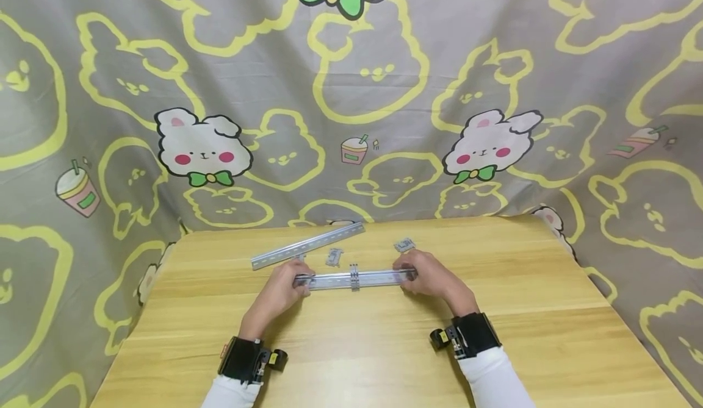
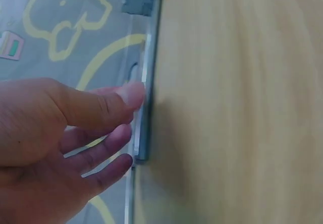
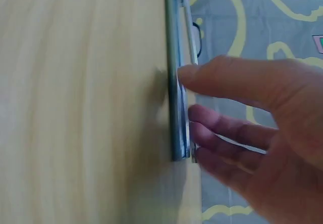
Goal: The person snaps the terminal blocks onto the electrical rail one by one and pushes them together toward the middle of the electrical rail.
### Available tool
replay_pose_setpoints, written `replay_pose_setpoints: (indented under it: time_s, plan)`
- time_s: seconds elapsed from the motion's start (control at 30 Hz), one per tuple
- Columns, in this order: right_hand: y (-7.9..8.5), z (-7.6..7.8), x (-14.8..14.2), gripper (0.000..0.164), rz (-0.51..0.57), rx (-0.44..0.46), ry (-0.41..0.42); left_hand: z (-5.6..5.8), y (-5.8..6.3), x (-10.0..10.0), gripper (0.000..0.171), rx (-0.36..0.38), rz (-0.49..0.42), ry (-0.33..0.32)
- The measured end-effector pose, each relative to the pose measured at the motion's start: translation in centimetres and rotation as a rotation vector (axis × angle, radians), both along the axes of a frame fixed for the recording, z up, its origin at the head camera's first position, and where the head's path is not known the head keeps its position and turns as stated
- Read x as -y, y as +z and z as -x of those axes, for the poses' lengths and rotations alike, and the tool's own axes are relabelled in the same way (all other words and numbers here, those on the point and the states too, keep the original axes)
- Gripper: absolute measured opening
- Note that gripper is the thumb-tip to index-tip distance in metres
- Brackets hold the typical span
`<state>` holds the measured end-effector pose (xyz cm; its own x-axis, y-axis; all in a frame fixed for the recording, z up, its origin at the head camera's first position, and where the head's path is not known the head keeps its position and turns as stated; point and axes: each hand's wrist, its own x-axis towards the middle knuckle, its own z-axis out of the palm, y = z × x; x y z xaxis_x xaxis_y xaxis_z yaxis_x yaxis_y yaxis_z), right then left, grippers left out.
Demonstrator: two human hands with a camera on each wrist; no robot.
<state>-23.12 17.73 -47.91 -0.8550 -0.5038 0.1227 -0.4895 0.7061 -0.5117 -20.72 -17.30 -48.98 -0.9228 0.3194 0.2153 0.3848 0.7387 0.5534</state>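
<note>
A slotted metal mounting rail [image 1: 329, 282] runs left to right in front of me, with a small grey clip-like block [image 1: 354, 278] seated across its middle. My left hand [image 1: 282, 285] pinches the rail's left end between thumb and fingers. At the opposite end my right hand [image 1: 431, 277] does the same. In the left wrist view the thumb [image 2: 132, 95] lies against the rail [image 2: 144, 113]. The right wrist view shows that thumb [image 3: 189, 76] on the rail [image 3: 173, 108], with the other fingers behind it. Both hands cover parts of the rail's ends.
A second slotted rail [image 1: 307, 245] lies slanted on the wooden table [image 1: 351, 347] behind the held one. Small grey parts lie nearby: one [image 1: 334, 257] behind the rail, another [image 1: 404, 244] beyond my right hand. A patterned curtain [image 1: 274, 200] closes off the back and sides.
</note>
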Motion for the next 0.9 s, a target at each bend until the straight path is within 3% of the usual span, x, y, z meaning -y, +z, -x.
replay_pose_setpoints:
  time_s: [0.17,0.37,0.5,0.6,0.73,0.9]
  plan:
    - [1.4,1.0,1.2,0.038,0.035,-0.083,0.009,0.5,1.6,1.1,0.033,-0.005,-0.005,0.028]
    - [3.3,3.9,4.4,0.045,-0.062,-0.065,0.078,2.9,2.2,3.7,0.045,-0.008,0.040,0.075]
    - [2.9,5.7,5.6,0.046,-0.117,-0.070,0.127,4.3,2.0,4.6,0.049,-0.004,0.111,0.078]
    - [2.6,6.8,6.5,0.041,-0.161,-0.064,0.163,5.0,1.9,5.5,0.047,0.040,0.139,0.064]
    - [2.4,8.1,7.9,0.046,-0.199,-0.039,0.200,5.6,1.7,6.7,0.047,0.086,0.170,0.036]
    - [2.4,9.3,9.2,0.052,-0.236,-0.001,0.205,6.3,1.5,7.7,0.052,0.091,0.221,0.017]
